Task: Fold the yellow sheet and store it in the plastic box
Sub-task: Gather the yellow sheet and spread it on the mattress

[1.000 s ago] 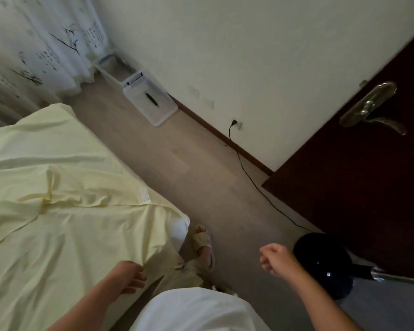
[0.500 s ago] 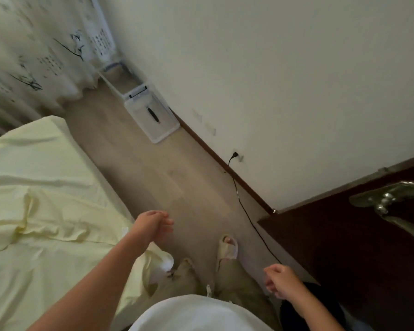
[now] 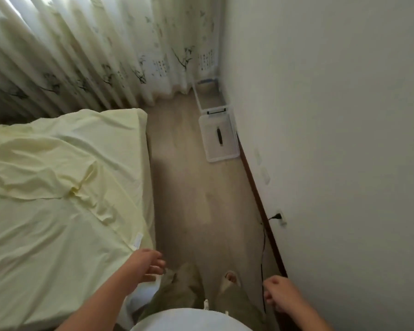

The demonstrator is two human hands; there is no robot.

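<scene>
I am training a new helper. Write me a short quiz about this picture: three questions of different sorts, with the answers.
1. True or false: the sheet already lies folded inside the box.
2. Where is the box? A: on a chair. B: on the floor by the wall. C: on a shelf.
3. Fill in: the left hand and the right hand hold ____.
Key: 1 false, it lies spread on the bed; 2 B; 3 nothing.
</scene>
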